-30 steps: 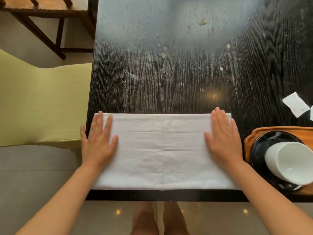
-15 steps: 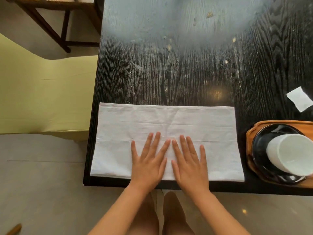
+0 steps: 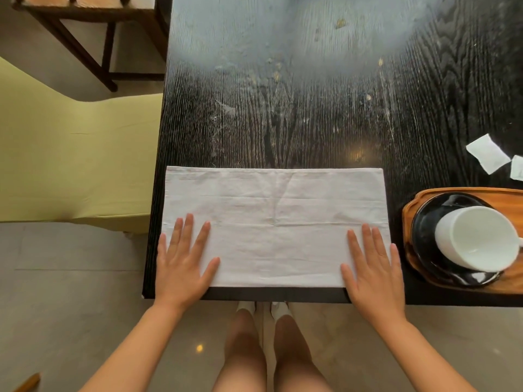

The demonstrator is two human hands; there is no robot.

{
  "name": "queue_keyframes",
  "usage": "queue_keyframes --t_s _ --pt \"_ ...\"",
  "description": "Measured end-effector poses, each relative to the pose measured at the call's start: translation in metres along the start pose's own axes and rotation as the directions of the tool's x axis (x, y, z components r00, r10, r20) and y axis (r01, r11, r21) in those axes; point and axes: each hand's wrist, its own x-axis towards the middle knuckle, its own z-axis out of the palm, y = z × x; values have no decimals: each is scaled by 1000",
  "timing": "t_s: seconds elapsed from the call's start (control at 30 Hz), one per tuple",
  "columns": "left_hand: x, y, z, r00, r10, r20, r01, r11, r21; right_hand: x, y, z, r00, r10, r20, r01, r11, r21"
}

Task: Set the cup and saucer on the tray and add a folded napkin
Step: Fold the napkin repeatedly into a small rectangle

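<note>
A white cloth napkin point(image 3: 276, 224), folded into a wide rectangle, lies flat at the near edge of the black wooden table point(image 3: 297, 114). My left hand point(image 3: 182, 263) presses flat on its near left corner, fingers spread. My right hand point(image 3: 373, 267) presses flat on its near right corner. To the right, a wooden tray point(image 3: 407, 219) carries a black saucer point(image 3: 424, 239) with a white cup point(image 3: 478, 239) standing on it.
Two small white paper scraps point(image 3: 488, 157) lie on the table behind the tray. A yellow-green cushioned seat point(image 3: 70, 159) stands left of the table, a dark wooden chair point(image 3: 93, 32) beyond it. My bare legs show below the table edge.
Both hands slid from the napkin's middle outward to its near corners, smoothing it. One second ago they rested at its far ends.
</note>
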Motion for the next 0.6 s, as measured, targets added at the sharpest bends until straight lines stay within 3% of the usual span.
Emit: queue_keyframes --t_s 0.07,0.2,0.3,0.37,0.43,0.6 --pt "1 5 -1 999 -35 -6 35 999 -6 -1 0 -2 1000 -8 -5 8 999 32" --pt "1 35 -5 978 -201 -54 198 978 -59 -20 4 -14 993 68 -96 -40 963 266" --pt "-1 80 -3 997 -67 -41 65 996 -54 -44 7 -22 962 235 -140 -159 897 412" --pt "-2 114 3 997 75 -15 -76 996 -44 -56 8 -26 920 390 -34 -316 791 523" --pt "-2 140 8 985 170 15 -169 985 -43 -60 8 -32 890 450 75 -399 688 607" --pt "2 160 15 987 155 49 -154 988 -21 -48 6 -41 835 509 209 -472 470 746"
